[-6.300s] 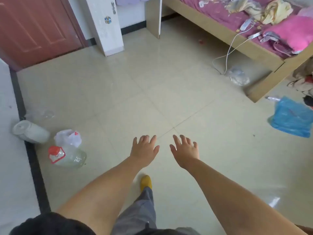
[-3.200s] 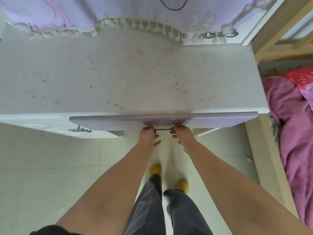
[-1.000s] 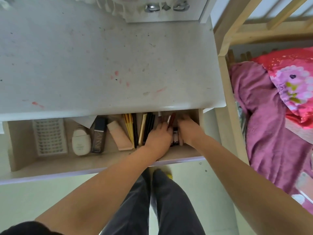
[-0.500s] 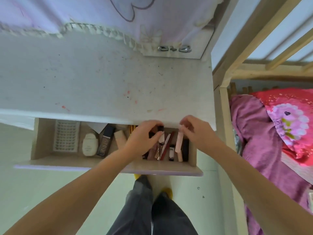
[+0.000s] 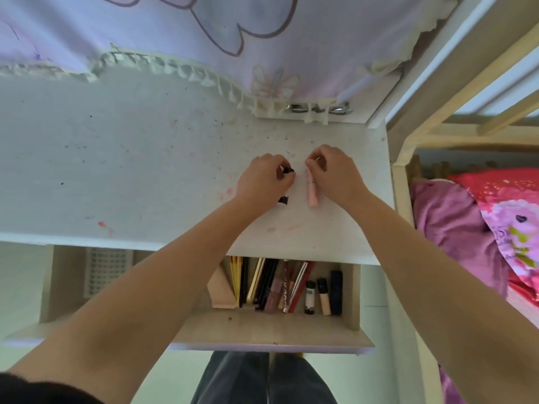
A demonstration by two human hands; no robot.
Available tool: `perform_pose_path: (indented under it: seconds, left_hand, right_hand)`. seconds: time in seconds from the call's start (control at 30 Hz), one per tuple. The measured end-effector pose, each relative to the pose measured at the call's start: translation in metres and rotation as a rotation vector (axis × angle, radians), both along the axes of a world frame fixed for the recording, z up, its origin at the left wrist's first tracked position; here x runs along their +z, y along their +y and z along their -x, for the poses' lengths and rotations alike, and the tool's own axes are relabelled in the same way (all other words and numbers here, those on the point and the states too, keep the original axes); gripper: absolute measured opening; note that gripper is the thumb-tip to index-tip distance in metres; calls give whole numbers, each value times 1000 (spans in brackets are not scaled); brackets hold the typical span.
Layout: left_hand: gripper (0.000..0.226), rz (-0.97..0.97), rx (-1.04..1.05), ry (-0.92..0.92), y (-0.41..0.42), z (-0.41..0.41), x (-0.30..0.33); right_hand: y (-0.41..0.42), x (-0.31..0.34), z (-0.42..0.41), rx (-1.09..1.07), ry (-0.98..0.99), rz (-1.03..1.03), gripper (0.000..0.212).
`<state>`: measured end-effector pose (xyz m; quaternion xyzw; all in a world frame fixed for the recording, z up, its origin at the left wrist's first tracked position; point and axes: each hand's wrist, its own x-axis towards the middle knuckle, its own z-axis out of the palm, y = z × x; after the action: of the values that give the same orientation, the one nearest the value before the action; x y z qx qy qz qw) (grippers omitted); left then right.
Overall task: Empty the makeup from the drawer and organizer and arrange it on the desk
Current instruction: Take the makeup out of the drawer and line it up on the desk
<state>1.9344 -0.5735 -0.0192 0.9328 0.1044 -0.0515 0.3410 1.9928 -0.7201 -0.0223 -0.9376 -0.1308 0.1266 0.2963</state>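
Observation:
Both my hands are over the right part of the white desk top [image 5: 131, 158]. My left hand [image 5: 264, 182] grips a small black makeup tube [image 5: 284, 199], whose ends stick out of the fist. My right hand [image 5: 335, 173] pinches a pale pink tube [image 5: 312, 193] that lies on the desk. Below, the open drawer [image 5: 262, 325] holds several pencils and sticks [image 5: 268, 284], a beige tube [image 5: 220, 288], small bottles [image 5: 310, 297] and a white grid tray [image 5: 106, 269] at the left. My arms hide part of the drawer.
A lilac cloth with a frilled edge [image 5: 180, 33] hangs over the back of the desk. A wooden bed frame [image 5: 405, 158] with pink bedding [image 5: 478, 228] stands close on the right. My legs [image 5: 262, 380] stand under the drawer front.
Both hands have risen out of the drawer and moved onto the desk top, the left one carrying the black tube and the right one the pink tube.

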Motion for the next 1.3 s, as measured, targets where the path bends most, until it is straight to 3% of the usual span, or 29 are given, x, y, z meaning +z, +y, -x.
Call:
perform_pose_path:
  seconds: [0.17, 0.33, 0.47, 0.6, 0.7, 0.8, 1.0, 1.2, 1.3]
  left_hand:
    - [28, -46, -27, -47, 0, 6, -5]
    - [36, 30, 25, -36, 0, 24, 7]
    - [13, 83, 79, -201, -8, 102, 13]
    - [13, 33, -168, 175, -37, 177, -26]
    - [29, -68, -93, 398, -52, 174, -62]
    - [38, -168, 27, 449, -62, 155, -89]
    - [34, -246, 9, 455, -72, 139, -112]
    - [25, -61, -56, 451, -62, 154, -95]
    - [24, 0, -104, 447, -48, 170, -78]
  right_hand:
    - [-2, 1, 5, -32, -22, -16, 23]
    - [-16, 16, 27, -104, 30, -78, 28]
    - [-50, 30, 103, -108, -6, -206, 10]
    - [-69, -17, 190, 90, 224, -51, 14]
    - [-64, -67, 196, 7, 363, 106, 21]
    - [-50, -93, 172, -146, 391, 182, 29]
    - [-38, -127, 148, -138, 360, 276, 29]
    - [-34, -118, 154, -147, 406, 352, 24]
    - [-37, -111, 161, -163, 454, 280, 28]
